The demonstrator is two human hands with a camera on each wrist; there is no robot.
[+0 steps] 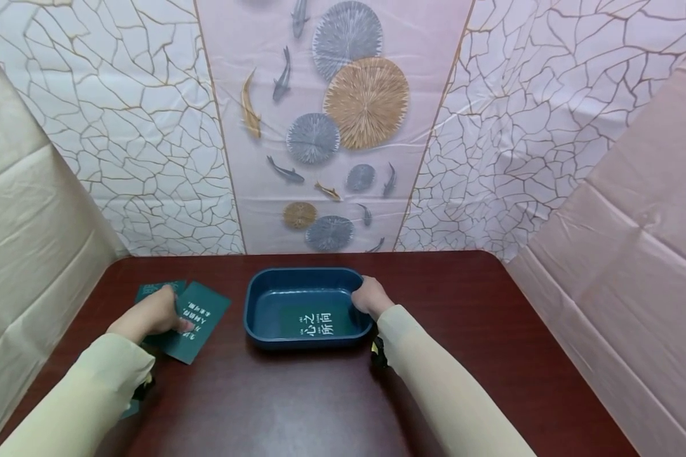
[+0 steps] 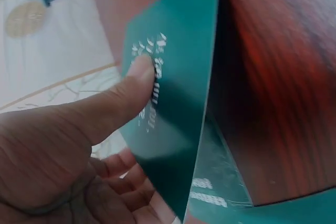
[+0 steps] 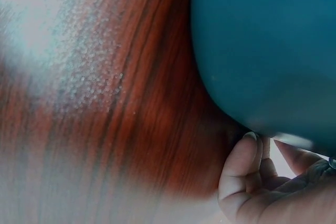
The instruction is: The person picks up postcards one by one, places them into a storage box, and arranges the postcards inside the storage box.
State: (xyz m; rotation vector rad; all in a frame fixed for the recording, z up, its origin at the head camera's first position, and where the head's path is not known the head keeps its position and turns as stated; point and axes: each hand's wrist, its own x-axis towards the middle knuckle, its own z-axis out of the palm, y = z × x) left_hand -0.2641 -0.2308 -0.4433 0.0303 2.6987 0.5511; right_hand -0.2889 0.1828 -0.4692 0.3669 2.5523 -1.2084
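My left hand (image 1: pixel 150 315) pinches a dark green card (image 1: pixel 206 309) with white printed writing, left of the tray. In the left wrist view the thumb presses on the printed face of this card (image 2: pixel 181 77), with fingers behind it. Another green card (image 1: pixel 161 287) shows just behind that hand, partly covered. At the right end of a blue rectangular tray (image 1: pixel 303 273), my right hand (image 1: pixel 373 297) grips the rim. The right wrist view shows its curled fingers (image 3: pixel 239 169) against the tray's outer wall (image 3: pixel 262 56). Inside the tray lies a green card (image 1: pixel 294 322) with large white characters.
A bit of another green card (image 1: pixel 130 410) peeks out beside the left sleeve. Everything rests on a dark red-brown wooden table (image 1: pixel 274 406). Patterned cloth (image 1: pixel 320 190) hangs along the back edge, with pale cloth (image 1: pixel 623 254) at both sides.
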